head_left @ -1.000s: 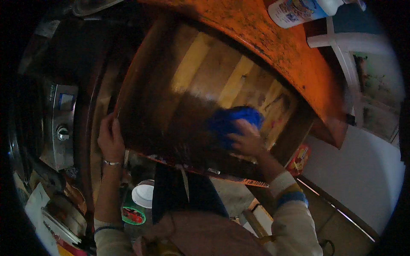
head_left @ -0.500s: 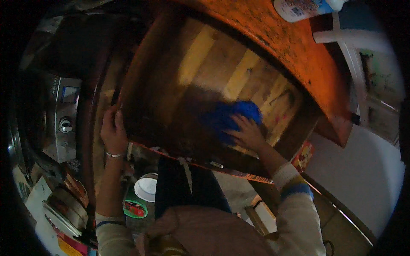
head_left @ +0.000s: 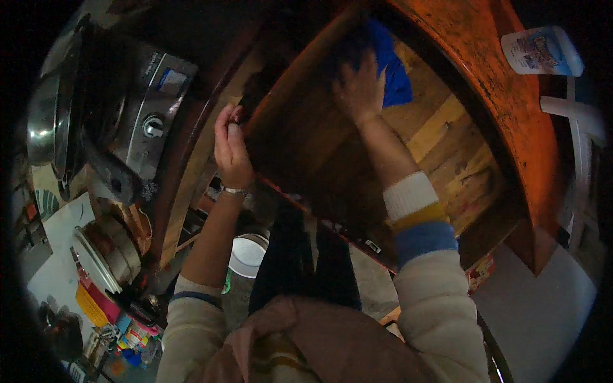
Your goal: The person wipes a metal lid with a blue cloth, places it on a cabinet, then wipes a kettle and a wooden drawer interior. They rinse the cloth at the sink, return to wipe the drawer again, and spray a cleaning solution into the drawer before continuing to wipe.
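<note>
From my remote seat, the nearest thing in the head view is my own lap, a brownish-pink garment bunched over dark trousers, with cream sleeves running up from the lower edge. Below my left elbow a white-rimmed bucket (head_left: 248,254) sits on the floor, and a jumble of colourful packets (head_left: 131,332) lies further to the lower left.

My left hand (head_left: 231,148), a thin bracelet at the wrist, is clamped on the near left edge of the pulled-out wooden drawer (head_left: 460,172), fingers curled over the wood. My right hand (head_left: 359,89), its sleeve cuffed in white, yellow and blue bands, reaches deep into the drawer and lies flat, fingers spread, on a blue cloth (head_left: 391,70). The cloth is pressed against the drawer's plank bottom near the far corner; the hand is on top of it rather than closed around it, and part of the cloth shows to the right of the fingers.

An orange-stained wooden tabletop (head_left: 504,83) overhangs the drawer on the right, with a white plastic bottle (head_left: 541,51) lying on it at the far edge. To the left, well apart from the drawer, stands a silver cooker (head_left: 137,121) with a round knob.
</note>
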Demonstrator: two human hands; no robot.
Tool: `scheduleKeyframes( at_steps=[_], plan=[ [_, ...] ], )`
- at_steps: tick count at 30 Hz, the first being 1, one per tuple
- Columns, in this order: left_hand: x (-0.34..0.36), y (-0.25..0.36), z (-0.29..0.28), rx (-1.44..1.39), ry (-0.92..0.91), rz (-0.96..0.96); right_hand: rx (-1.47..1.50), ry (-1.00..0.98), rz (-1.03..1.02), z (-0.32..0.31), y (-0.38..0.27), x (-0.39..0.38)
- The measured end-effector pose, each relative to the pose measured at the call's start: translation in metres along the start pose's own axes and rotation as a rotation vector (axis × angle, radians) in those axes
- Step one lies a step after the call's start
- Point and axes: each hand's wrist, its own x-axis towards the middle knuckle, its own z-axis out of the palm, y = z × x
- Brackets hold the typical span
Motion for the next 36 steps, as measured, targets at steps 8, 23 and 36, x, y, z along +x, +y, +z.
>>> scheduleKeyframes(
  at_steps=[8, 23, 36],
  plan=[
    [-0.002, -0.005, 0.003, 0.05, 0.0, -0.007, 1.06, -0.64, -0.1, -0.079, -0.058, -0.068],
    [0.013, -0.013, -0.005, 0.165, -0.204, 0.034, 0.548, -0.492, -0.251, -0.179, 0.005, -0.262],
    [0.029, 0.005, -0.046, -0.785, -0.325, -0.722, 0.431, -0.224, -0.27, -0.147, -0.162, -0.123]
  ],
)
